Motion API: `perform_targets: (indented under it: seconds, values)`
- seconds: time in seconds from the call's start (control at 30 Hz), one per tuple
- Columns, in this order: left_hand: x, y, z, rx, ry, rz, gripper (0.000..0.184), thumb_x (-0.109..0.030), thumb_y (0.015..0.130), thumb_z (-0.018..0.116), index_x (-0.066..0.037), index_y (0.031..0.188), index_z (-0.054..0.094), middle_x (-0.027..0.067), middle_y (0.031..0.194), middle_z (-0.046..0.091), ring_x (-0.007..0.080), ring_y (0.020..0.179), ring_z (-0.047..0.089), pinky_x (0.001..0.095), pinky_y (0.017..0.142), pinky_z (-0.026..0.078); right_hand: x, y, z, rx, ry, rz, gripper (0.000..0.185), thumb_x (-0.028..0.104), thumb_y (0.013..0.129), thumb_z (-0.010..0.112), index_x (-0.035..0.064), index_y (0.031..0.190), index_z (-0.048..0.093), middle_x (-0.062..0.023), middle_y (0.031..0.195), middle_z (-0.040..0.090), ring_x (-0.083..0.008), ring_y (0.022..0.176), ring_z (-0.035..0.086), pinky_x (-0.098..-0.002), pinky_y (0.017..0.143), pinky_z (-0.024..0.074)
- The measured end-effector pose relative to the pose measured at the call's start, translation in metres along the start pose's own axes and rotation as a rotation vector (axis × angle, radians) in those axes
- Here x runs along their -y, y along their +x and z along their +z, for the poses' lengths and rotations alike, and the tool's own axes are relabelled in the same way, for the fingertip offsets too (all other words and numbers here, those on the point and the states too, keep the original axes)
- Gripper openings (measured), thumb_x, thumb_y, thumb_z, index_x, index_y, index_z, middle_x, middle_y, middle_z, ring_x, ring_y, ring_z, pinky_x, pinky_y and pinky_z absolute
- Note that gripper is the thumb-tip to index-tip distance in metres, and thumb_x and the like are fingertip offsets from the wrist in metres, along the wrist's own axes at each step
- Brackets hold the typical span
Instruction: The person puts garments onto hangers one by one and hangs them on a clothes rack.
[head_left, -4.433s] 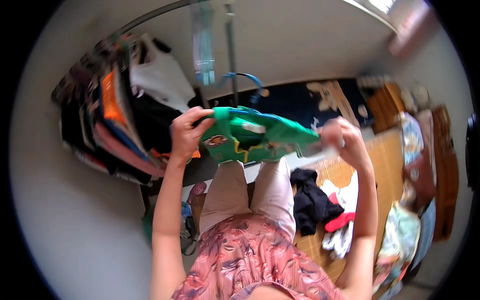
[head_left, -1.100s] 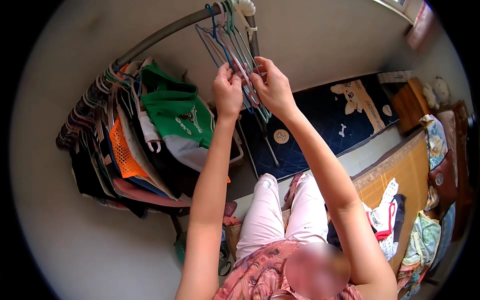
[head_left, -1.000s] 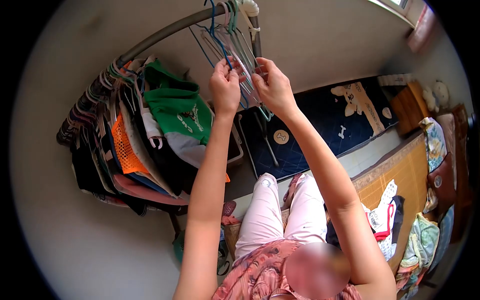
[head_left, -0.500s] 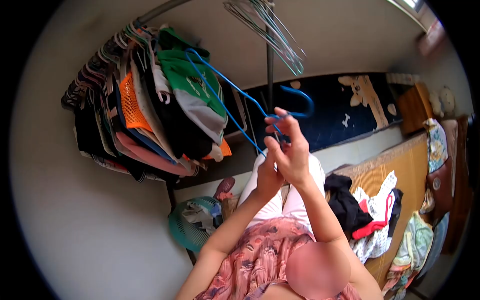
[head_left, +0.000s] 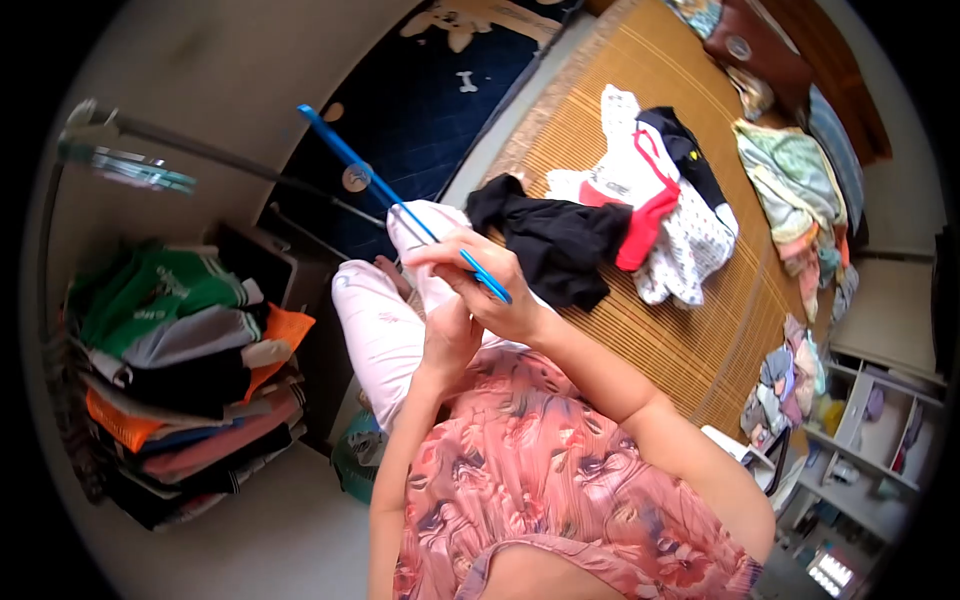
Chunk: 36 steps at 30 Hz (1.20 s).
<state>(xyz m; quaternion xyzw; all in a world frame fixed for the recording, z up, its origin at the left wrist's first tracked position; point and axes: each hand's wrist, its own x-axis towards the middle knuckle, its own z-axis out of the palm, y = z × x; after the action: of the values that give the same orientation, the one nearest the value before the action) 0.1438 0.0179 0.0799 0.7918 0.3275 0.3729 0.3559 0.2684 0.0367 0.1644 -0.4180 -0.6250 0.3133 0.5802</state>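
Observation:
A blue hanger (head_left: 365, 172), seen nearly edge-on, slants down across my lap. My right hand (head_left: 492, 285) is closed on its lower end, some fingers lying over it. My left hand (head_left: 450, 335) is curled just below and touches my right hand; its fingertips and anything in them are hidden. On the woven mat to the right lie a black garment (head_left: 560, 240), a white patterned garment (head_left: 690, 250) with a red part (head_left: 645, 235), and another dark garment (head_left: 683, 145).
Hung clothes, a green top (head_left: 150, 295) among them, crowd the rack at left. Several hangers (head_left: 140, 170) hang near its pole (head_left: 220, 155). A dark blue mat (head_left: 420, 110) lies ahead. A green basket (head_left: 355, 460) stands low left, shelves (head_left: 870, 430) lower right.
The view has swung right towards the woven mat. The blue hanger has come off the rack into my hands, down over my lap. The green garment, earlier in my hands, now hangs on the rack.

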Motion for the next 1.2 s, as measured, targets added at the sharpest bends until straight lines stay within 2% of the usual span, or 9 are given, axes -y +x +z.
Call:
perform_targets:
  seconds: [0.2,0.33,0.4,0.5,0.67,0.8,0.87,0.97,1.2]
  values:
    - [-0.003,0.04,0.04,0.264,0.02,-0.063,0.021,0.002,0.082,0.059,-0.004,0.101,0.062,0.0129,0.097,0.065,0.0316,0.088,0.064,0.0375,0.074,0.052,-0.003,-0.051,-0.097,-0.167,-0.579,0.299,0.019,0.001,0.085,0.058,0.0074,0.101,0.065,-0.0132,0.086,0.059,-0.0314,0.083,0.062,-0.0396,0.073,0.049]
    - [0.01,0.064,0.068,0.295,0.077,-0.074,0.032,0.003,0.079,0.062,-0.007,0.11,0.059,0.0105,0.117,0.059,0.0313,0.105,0.06,0.0362,0.086,0.05,-0.045,-0.088,-0.147,-0.259,-0.699,0.496,0.015,0.005,0.09,0.055,0.0047,0.103,0.063,-0.0146,0.092,0.061,-0.0319,0.083,0.061,-0.0379,0.072,0.0483]
    - [0.007,0.077,0.084,0.296,0.089,-0.027,0.036,0.002,0.079,0.062,-0.007,0.114,0.057,0.0105,0.125,0.055,0.0317,0.11,0.057,0.0362,0.088,0.049,-0.051,-0.099,-0.162,-0.344,-0.409,0.707,0.017,0.014,0.095,0.055,0.0034,0.106,0.064,-0.0069,0.084,0.061,-0.0164,0.067,0.058,-0.0288,0.061,0.0447]
    - [0.013,0.089,0.106,0.302,0.102,-0.001,0.062,-0.006,0.075,0.07,-0.005,0.131,0.043,0.0136,0.132,0.049,0.0346,0.115,0.053,0.0389,0.092,0.047,-0.068,-0.118,-0.182,-0.49,0.072,0.827,0.026,0.024,0.101,0.048,0.0063,0.111,0.064,0.0042,0.083,0.056,0.0017,0.052,0.033,-0.0159,0.044,0.0252]
    - [0.047,0.078,0.113,0.59,0.156,-0.327,0.076,-0.013,0.072,0.074,-0.007,0.138,0.036,0.0158,0.127,0.052,0.0364,0.106,0.057,0.0405,0.088,0.048,-0.061,-0.121,-0.19,-0.609,0.139,0.76,0.027,0.025,0.101,0.047,0.0052,0.112,0.062,0.003,0.082,0.055,0.0016,0.05,0.031,-0.0158,0.042,0.0224]
    - [0.053,0.067,0.096,0.606,0.062,-0.425,0.037,-0.012,0.077,0.067,-0.006,0.113,0.062,0.0123,0.107,0.062,0.0343,0.096,0.06,0.0359,0.084,0.049,-0.055,-0.117,-0.187,-0.658,-0.076,0.78,0.025,0.024,0.1,0.049,0.0054,0.106,0.065,0.002,0.082,0.056,-0.0004,0.053,0.036,-0.0166,0.046,0.0262]
    - [0.06,0.051,0.086,0.316,-0.363,-0.606,0.023,-0.015,0.085,0.064,-0.002,0.104,0.067,0.008,0.096,0.069,0.0223,0.088,0.065,0.0278,0.081,0.049,-0.052,-0.112,-0.184,-0.576,-0.386,0.738,0.021,0.019,0.097,0.054,0.0032,0.101,0.067,-0.0004,0.082,0.059,-0.0084,0.065,0.049,-0.0233,0.061,0.041]
    - [0.048,0.044,0.05,-0.008,-0.855,-0.912,0.028,-0.022,0.092,0.062,0.002,0.105,0.066,0.0047,0.098,0.068,0.0092,0.085,0.062,0.0222,0.078,0.048,-0.058,-0.109,-0.178,-0.429,-0.459,0.738,0.017,0.015,0.093,0.059,0.0033,0.098,0.069,-0.0071,0.089,0.065,-0.0162,0.078,0.061,-0.0289,0.072,0.0467]
    - [0.041,0.035,-0.013,-0.147,-0.981,-1.051,0.045,-0.034,0.097,0.051,0.006,0.117,0.057,0.0105,0.111,0.066,0.0157,0.098,0.065,0.0276,0.089,0.049,-0.074,-0.092,-0.114,-0.191,-0.277,0.715,0.015,0.012,0.09,0.062,0.0052,0.101,0.07,-0.0078,0.082,0.062,-0.0173,0.073,0.059,-0.0297,0.067,0.0454]
